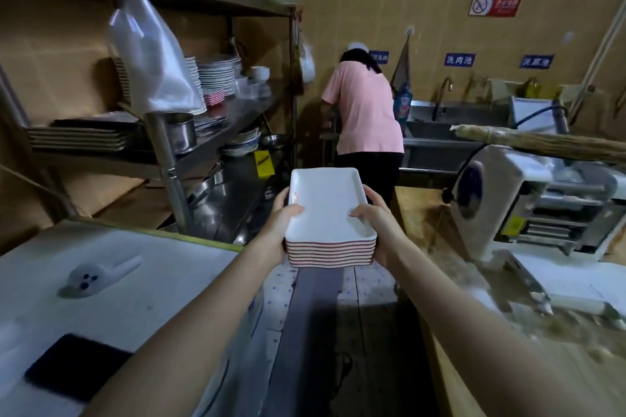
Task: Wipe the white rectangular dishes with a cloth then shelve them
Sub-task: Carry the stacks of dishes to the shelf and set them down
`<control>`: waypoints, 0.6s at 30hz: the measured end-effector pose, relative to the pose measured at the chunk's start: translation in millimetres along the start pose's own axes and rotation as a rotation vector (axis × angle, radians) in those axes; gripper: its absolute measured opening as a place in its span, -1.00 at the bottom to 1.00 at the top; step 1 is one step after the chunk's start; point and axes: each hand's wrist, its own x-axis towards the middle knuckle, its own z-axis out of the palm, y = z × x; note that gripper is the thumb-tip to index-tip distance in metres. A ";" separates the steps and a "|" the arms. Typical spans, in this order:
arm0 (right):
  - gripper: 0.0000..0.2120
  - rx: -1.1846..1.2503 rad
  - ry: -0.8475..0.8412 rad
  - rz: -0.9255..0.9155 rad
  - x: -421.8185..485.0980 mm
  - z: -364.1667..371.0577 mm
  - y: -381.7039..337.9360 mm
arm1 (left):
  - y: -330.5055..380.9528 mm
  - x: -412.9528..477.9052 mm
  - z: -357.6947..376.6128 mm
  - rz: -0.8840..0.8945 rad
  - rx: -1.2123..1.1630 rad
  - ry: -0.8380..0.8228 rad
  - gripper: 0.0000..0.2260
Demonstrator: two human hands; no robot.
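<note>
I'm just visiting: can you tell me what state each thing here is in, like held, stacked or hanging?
stack of white rectangular dishes: nested, held in the air between both hands.
left hand: grips the stack's left side.
right hand: grips the stack's right side.
shelf rack: loaded with stacked plates and trays.
plastic bag: hangs from the shelf rack.
broom: lies across the machine.
</note>
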 end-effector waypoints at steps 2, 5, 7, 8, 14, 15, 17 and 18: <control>-0.41 -0.004 0.013 -0.003 40.6 -1.4 -3.8 | 2.8 41.0 2.1 -0.001 0.001 -0.003 -0.48; -0.42 -0.007 0.021 -0.023 107.5 -1.3 -12.1 | 14.0 105.2 5.8 0.003 0.002 -0.013 -0.47; -0.42 -0.010 0.014 -0.029 150.8 1.7 -19.7 | 23.2 146.2 6.5 0.000 -0.006 -0.006 -0.46; -0.42 -0.002 0.011 -0.029 173.2 3.4 -22.3 | 27.6 167.5 5.5 -0.002 -0.013 -0.003 -0.46; -0.35 0.046 0.017 -0.027 285.6 3.7 -25.8 | 46.0 277.3 6.2 -0.018 -0.012 0.005 -0.48; -0.34 0.060 0.013 -0.024 301.0 1.2 -23.7 | 46.0 291.7 6.9 -0.022 -0.010 0.005 -0.49; -0.31 0.079 0.004 -0.018 331.9 -4.6 -21.3 | 44.0 322.1 7.7 -0.032 -0.013 0.008 -0.48; -0.30 0.077 -0.006 -0.015 347.7 -7.8 -20.9 | 41.6 337.3 8.5 -0.042 -0.016 0.013 -0.48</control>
